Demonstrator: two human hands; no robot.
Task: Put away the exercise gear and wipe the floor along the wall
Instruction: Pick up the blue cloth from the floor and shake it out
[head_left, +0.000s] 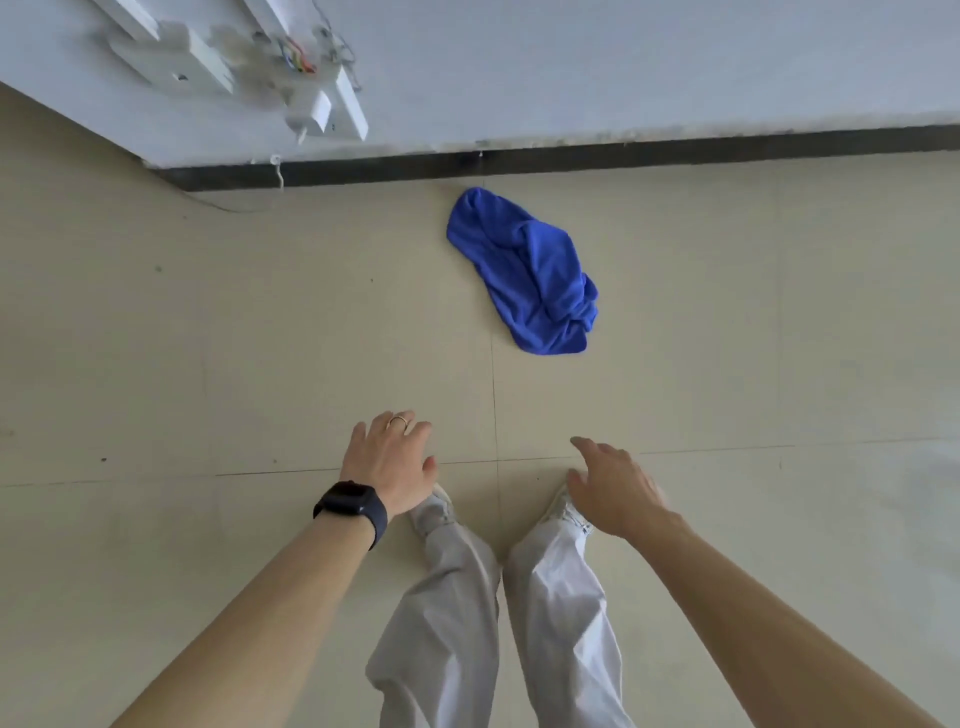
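A crumpled blue cloth (530, 275) lies on the beige tiled floor (260, 338), close to the dark skirting (571, 158) at the foot of the white wall (623, 67). My left hand (392, 460), with a ring and a black watch on the wrist, hangs open above the floor. Beside it my right hand (613, 483) is also open and holds nothing. Both hands are well short of the cloth, above my feet. No exercise gear is in view.
White cable ducts and a junction with loose coloured wires (306, 67) are fixed on the wall at the upper left. A thin cable (278, 174) hangs down to the floor there. My legs in light trousers (493, 623) stand below the hands.
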